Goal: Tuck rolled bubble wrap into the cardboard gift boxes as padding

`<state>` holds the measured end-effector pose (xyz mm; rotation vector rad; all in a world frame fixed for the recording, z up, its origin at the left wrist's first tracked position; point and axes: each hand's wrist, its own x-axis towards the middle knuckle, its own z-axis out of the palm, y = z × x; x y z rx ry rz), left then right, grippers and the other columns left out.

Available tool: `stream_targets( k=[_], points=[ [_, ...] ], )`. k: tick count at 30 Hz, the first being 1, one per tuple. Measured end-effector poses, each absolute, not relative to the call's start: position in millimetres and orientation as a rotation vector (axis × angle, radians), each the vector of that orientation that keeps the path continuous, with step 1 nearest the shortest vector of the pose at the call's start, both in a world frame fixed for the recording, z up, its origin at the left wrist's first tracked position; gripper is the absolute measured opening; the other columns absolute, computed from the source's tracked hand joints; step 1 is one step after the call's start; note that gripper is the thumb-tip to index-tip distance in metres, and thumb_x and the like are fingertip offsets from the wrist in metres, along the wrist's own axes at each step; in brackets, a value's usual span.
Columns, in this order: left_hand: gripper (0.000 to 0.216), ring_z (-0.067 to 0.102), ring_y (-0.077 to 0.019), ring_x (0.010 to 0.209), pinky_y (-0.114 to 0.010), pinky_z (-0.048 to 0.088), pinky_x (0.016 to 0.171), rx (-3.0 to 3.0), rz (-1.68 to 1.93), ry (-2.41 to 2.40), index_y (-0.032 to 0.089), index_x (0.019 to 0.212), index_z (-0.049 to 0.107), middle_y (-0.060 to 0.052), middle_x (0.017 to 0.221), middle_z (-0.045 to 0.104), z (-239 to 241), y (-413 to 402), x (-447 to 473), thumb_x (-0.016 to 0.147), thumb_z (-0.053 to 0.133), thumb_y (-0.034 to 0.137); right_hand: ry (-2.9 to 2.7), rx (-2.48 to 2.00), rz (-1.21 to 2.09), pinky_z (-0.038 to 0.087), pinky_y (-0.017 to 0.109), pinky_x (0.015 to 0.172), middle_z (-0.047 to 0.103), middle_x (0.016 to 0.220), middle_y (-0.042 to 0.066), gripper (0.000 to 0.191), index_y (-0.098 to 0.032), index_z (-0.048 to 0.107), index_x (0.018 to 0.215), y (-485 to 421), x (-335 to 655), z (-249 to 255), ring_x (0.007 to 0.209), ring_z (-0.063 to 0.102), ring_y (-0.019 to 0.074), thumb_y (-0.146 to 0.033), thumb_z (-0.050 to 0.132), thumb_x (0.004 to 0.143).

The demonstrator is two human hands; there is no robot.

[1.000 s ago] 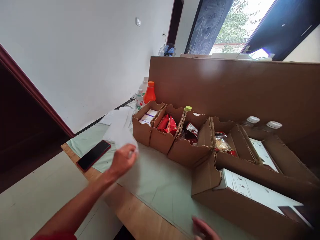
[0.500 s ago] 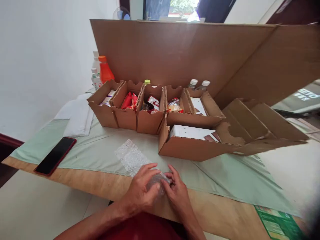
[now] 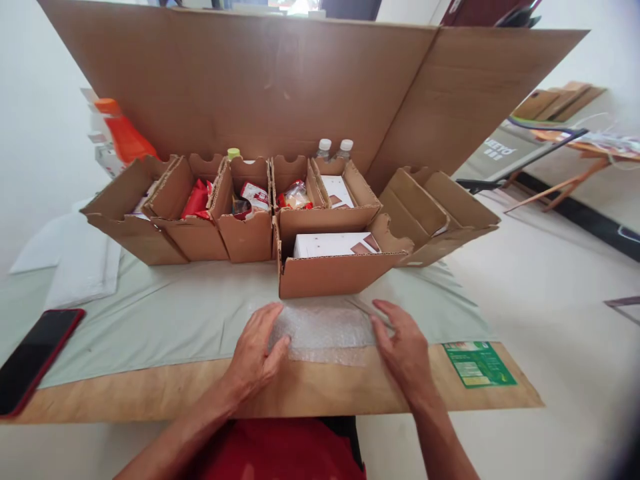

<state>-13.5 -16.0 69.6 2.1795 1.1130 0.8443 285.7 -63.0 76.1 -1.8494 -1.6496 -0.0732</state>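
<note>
A clear sheet or pouch of bubble wrap [image 3: 325, 330] lies flat across the green cloth and the wooden table edge. At its left end is my left hand [image 3: 257, 350], thumb and fingers apart. My right hand [image 3: 404, 350] is beside its right end, also with thumb and fingers spread. Neither hand is closed on the wrap; whether the fingertips touch its edges I cannot tell. Just beyond it stands a cardboard bin [image 3: 340, 277] with a white box [image 3: 327, 245] inside.
Several cardboard bins [image 3: 250, 240] line the back, some with red packets [image 3: 199, 199]. A cardboard panel [image 3: 280, 87] rises behind them. At left are a phone [image 3: 37, 353], white wrap sheets [image 3: 85, 273] and an orange bottle [image 3: 127, 137]. A green leaflet [image 3: 480, 365] lies right.
My hands have moved apart. The bubble wrap, earlier bunched between them and trailing left, now lies spread flat before the front bin. The view has swung right and down.
</note>
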Motion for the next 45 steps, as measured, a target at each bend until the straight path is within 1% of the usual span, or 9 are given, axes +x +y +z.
stream_targets(
  k=[7, 15, 18, 21, 26, 30, 35, 41, 45],
  points=[
    [0.053, 0.041, -0.0368, 0.148, -0.061, 0.033, 0.120, 2.681, 0.372, 0.942, 0.011, 0.147, 0.051, -0.020, 0.155, 0.051, 44.5, 7.1, -2.2, 0.096, 0.053, 0.025, -2.089, -1.704, 0.081, 0.047, 0.049, 0.107, 0.060, 0.146, 0.017, 0.045, -0.013, 0.058, 0.141, -45.1, 173.7, 46.9, 0.137, 0.052, 0.0303, -0.020, 0.048, 0.097],
    [0.059, 0.026, -0.0386, 0.155, -0.066, 0.008, 0.124, 2.755, 0.284, 1.062, 0.029, 0.154, 0.045, -0.009, 0.165, 0.038, 28.4, -1.5, -37.9, 0.097, 0.057, 0.043, -1.892, -2.053, -0.206, 0.041, 0.052, 0.106, 0.062, 0.144, 0.014, 0.043, -0.017, 0.063, 0.135, -115.5, 260.9, 26.6, 0.135, 0.054, 0.0318, -0.035, 0.041, 0.103],
    [0.054, 0.029, -0.0364, 0.154, -0.065, 0.015, 0.123, 2.685, 0.317, 1.033, 0.027, 0.152, 0.047, -0.010, 0.165, 0.038, 37.2, 4.0, -42.0, 0.100, 0.051, 0.042, -1.723, -2.052, -0.286, 0.045, 0.048, 0.098, 0.074, 0.119, 0.014, 0.038, -0.017, 0.073, 0.107, -118.6, 289.1, 41.0, 0.120, 0.063, 0.0313, -0.035, 0.040, 0.104],
    [0.047, 0.038, -0.0357, 0.149, -0.064, 0.024, 0.121, 2.577, 0.460, 1.238, 0.021, 0.144, 0.055, -0.016, 0.158, 0.048, 44.6, 18.5, -44.8, 0.100, 0.046, 0.033, -1.693, -2.007, -0.214, 0.045, 0.047, 0.097, 0.074, 0.116, 0.014, 0.033, -0.018, 0.072, 0.109, -91.8, 287.7, 54.5, 0.113, 0.064, 0.0296, -0.034, 0.044, 0.101],
    [0.027, 0.047, -0.0413, 0.140, -0.064, 0.035, 0.114, 2.430, 0.571, 1.448, 0.018, 0.107, 0.072, -0.018, 0.138, 0.064, 50.4, 40.0, -40.7, 0.084, 0.058, 0.022, -1.719, -1.985, -0.031, 0.046, 0.047, 0.094, 0.071, 0.123, 0.014, 0.025, -0.020, 0.070, 0.096, -53.0, 264.5, 50.5, 0.118, 0.061, 0.0319, -0.035, 0.050, 0.094],
    [0.013, 0.063, -0.0332, 0.121, -0.048, 0.050, 0.102, 2.387, 0.596, 1.431, 0.021, 0.081, 0.067, -0.014, 0.120, 0.072, 60.7, 25.3, -49.4, 0.085, 0.054, 0.021, -1.701, -1.945, -0.007, 0.051, 0.038, 0.078, 0.076, 0.096, 0.008, 0.023, -0.022, 0.065, 0.091, -66.1, 256.2, 49.1, 0.088, 0.069, 0.0246, -0.033, 0.046, 0.098],
    [0.044, 0.066, -0.0171, 0.061, -0.026, 0.055, 0.063, 2.032, 0.666, 1.521, 0.024, 0.132, 0.059, 0.003, 0.075, 0.068, 71.7, -29.6, -98.6, 0.090, 0.053, 0.034, -1.808, -1.664, -0.146, 0.051, 0.036, 0.079, 0.075, 0.095, 0.007, 0.021, -0.022, 0.065, 0.114, -75.5, 220.5, 83.7, 0.084, 0.068, 0.0225, -0.023, 0.050, 0.099],
    [0.078, 0.072, -0.0205, 0.085, -0.028, 0.059, 0.079, 1.368, 0.829, 1.591, 0.021, 0.153, 0.045, -0.002, 0.093, 0.074, 67.2, -84.1, -137.7, 0.084, 0.066, 0.051, -2.192, -1.206, -0.170, 0.047, 0.036, 0.077, 0.074, 0.100, 0.007, 0.042, -0.019, 0.061, 0.132, -6.6, 123.6, 129.0, 0.086, 0.065, 0.0194, -0.006, 0.039, 0.099],
    [0.082, 0.071, -0.0227, 0.088, -0.031, 0.060, 0.076, 1.042, 0.892, 1.579, 0.016, 0.143, 0.058, -0.007, 0.102, 0.075, 75.6, -84.3, -133.5, 0.076, 0.074, 0.060, -2.267, -1.119, -0.099, 0.046, 0.044, 0.102, 0.060, 0.142, 0.014, 0.047, -0.019, 0.052, 0.144, 18.9, 101.0, 138.6, 0.131, 0.053, 0.0268, -0.009, 0.046, 0.098]
  ],
)
